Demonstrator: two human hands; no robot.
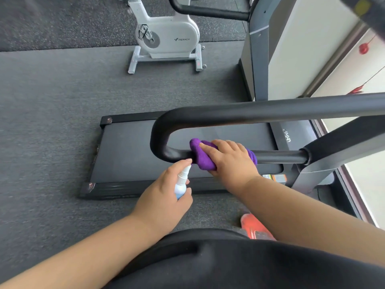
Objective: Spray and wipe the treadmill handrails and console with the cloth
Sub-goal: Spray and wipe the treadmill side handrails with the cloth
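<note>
While wiping: head view, both hands at the treadmill rail.
Right hand [230, 161]: pressed on top of purple cloth [203, 157], fingers curled over it, clamping cloth onto rail.
Cloth: bunched, wrapped over lower bar of black handrail [277, 156], just past the U-bend, under the right palm.
Left hand [164, 197]: closed round small spray bottle [180, 185], index finger on top of white nozzle.
Spray bottle: tilted, nozzle tip just beside cloth's left edge, near rail.
Treadmill belt [129, 151]: below both hands.
Exercise bike [166, 36]: white, well beyond the hands.
Shoe [253, 225]: orange, below right forearm.
</note>
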